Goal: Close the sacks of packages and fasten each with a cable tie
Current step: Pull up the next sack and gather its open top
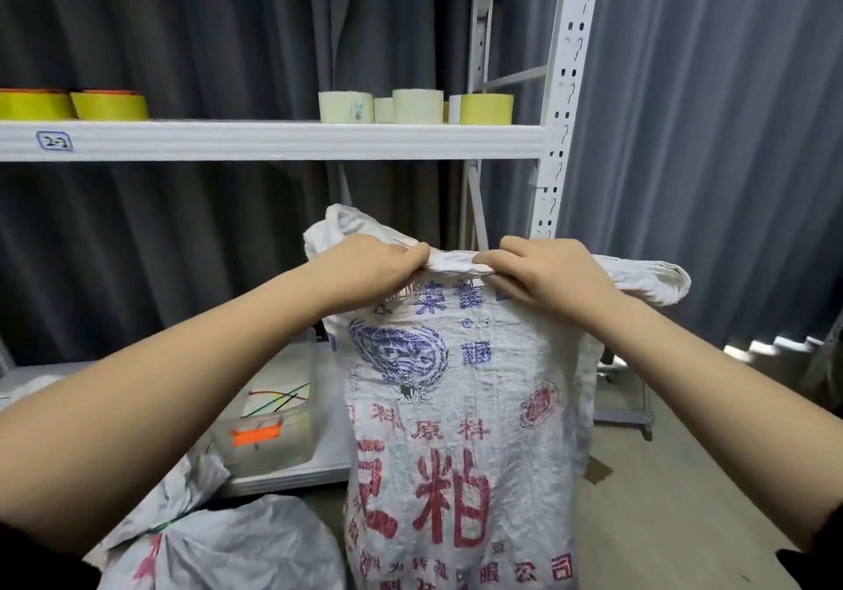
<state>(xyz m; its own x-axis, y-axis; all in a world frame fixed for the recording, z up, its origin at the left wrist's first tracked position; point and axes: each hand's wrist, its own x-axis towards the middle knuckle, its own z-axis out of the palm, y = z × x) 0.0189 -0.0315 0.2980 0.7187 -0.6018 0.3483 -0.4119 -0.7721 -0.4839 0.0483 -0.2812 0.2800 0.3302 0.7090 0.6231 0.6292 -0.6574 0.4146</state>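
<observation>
sacks lie nearest the person: a tied sack (219, 548) sits low at the left, its neck already cinched by what looks like a green cable tie (171, 523), which suggests that one is done. just beyond it, centre, the printed woven sack (456, 430) stands upright on the floor, held up by its top edge so the loose mouth can be drawn together. both bare forearms reach forward, palms down. the left hand (365, 270) grips the rolled rim (451, 263) with fingers curled over it; the right hand (552, 277) grips the same rim just beside, thumb tucked under. the hands sit close, apparently to bunch the fabric into a neck narrow enough for a tie. neither hand holds a tie, so fastening is not yet begun. left of the sack, on a low shelf, a clear plastic tub (273, 425) holds coloured cable ties (273, 400), near for a quick reach. farther back, the white rack shelf (273, 140) carries tape rolls (410, 107), with grey curtains (707, 133) behind.
</observation>
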